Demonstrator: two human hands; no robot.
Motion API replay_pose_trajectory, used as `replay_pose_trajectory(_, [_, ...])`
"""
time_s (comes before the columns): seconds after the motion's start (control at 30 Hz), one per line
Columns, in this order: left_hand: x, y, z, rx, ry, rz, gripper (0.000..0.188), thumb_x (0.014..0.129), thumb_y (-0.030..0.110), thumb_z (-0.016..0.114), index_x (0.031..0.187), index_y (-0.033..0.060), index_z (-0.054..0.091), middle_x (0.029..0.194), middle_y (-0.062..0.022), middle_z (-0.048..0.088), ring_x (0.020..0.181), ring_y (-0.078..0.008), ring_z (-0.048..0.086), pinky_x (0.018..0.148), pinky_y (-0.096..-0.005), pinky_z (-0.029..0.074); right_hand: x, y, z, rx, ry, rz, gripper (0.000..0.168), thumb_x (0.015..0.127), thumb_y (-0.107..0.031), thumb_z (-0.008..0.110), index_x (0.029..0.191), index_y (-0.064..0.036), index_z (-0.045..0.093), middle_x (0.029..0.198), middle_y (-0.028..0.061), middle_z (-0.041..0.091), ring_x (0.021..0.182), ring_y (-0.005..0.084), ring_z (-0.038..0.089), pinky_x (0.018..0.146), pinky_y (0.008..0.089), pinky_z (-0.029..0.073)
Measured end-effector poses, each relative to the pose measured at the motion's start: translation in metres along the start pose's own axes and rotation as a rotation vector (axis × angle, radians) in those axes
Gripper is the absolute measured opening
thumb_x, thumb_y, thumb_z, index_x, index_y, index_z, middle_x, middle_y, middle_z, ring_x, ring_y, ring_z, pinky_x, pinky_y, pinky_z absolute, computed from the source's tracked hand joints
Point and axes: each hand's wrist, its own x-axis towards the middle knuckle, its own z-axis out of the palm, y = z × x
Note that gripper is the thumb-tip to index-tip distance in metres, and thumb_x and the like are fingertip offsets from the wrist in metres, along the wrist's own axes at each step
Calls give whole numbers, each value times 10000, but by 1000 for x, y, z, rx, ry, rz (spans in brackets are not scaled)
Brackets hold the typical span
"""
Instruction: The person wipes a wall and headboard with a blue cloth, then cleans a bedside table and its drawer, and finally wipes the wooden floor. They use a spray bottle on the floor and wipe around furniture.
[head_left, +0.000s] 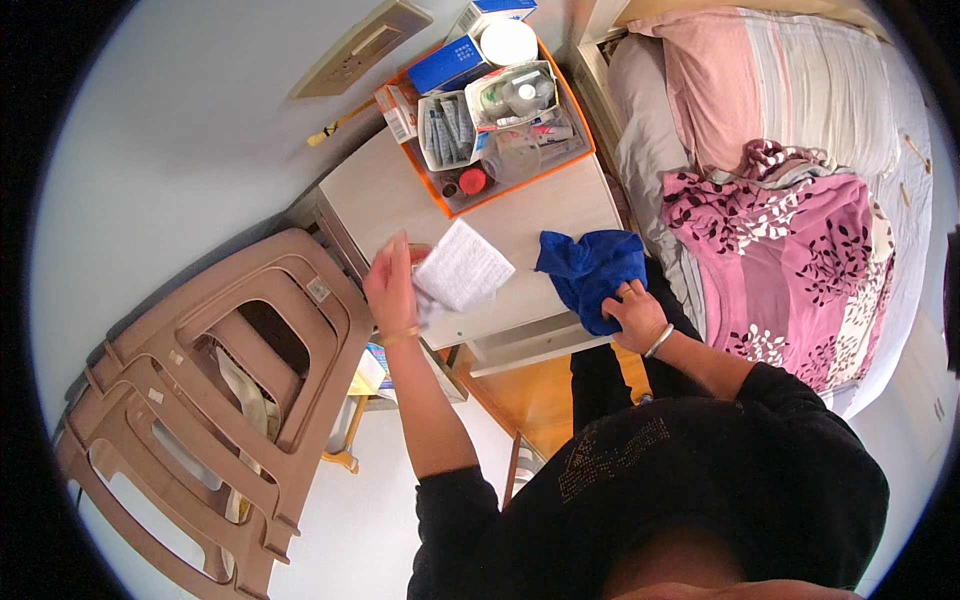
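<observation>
My left hand (394, 289) is raised over the left edge of a pale bedside cabinet (525, 225), its fingers upright. Against its palm side is a folded sheet of printed paper (466, 268), slightly blurred, with something greyish below it. The left hand's grip is partly hidden. My right hand (634, 313) presses its fingers into a crumpled blue cloth (596, 274) at the cabinet's front right corner. Behind both hands, an orange-rimmed basket (517, 178) holds boxes, a carton of sachets (448, 129), a white-lidded tub (508, 42), a clear bottle and a red-capped container (472, 181).
Stacked brown plastic chairs (300, 337) stand close at the left, by the wall. A bed with a striped pillow (780, 90) and a pink patterned garment (795, 255) lies at the right. Below the cabinet top, a drawer (525, 349) is partly pulled out.
</observation>
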Motion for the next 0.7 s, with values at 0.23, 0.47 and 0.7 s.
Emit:
replay_pose_trajectory(0.23, [-142, -10, 16, -371, -340, -291, 299, 851, 40, 565, 1144, -18, 583, 944, -128, 671, 901, -187, 627, 840, -290, 482, -48, -18, -3, 210, -854, -171, 341, 658, -263, 667, 960, -119, 600, 943, 160, 618, 904, 350, 593, 769, 435, 477])
replay_pose_trajectory(0.47, [-124, -64, 52, -482, -376, -360, 418, 783, -75, 539, 1199, -37, 527, 1140, -127, 582, 1060, -189, 541, 919, -291, 432, -55, -11, -6, 132, -922, 13, 518, 688, -263, 655, 1181, -125, 577, 1035, 183, 637, 946, 327, 614, 837, 408, 483])
replay_pose_trajectory(0.7, [-37, -109, 92, -503, -202, -33, 482, 746, -92, 583, 1214, 9, 539, 1103, -78, 592, 947, -141, 553, 857, -260, 457, -44, -9, -4, 3, -895, 21, 430, 690, -272, 672, 1063, -76, 589, 1028, 178, 619, 973, 357, 581, 839, 433, 470])
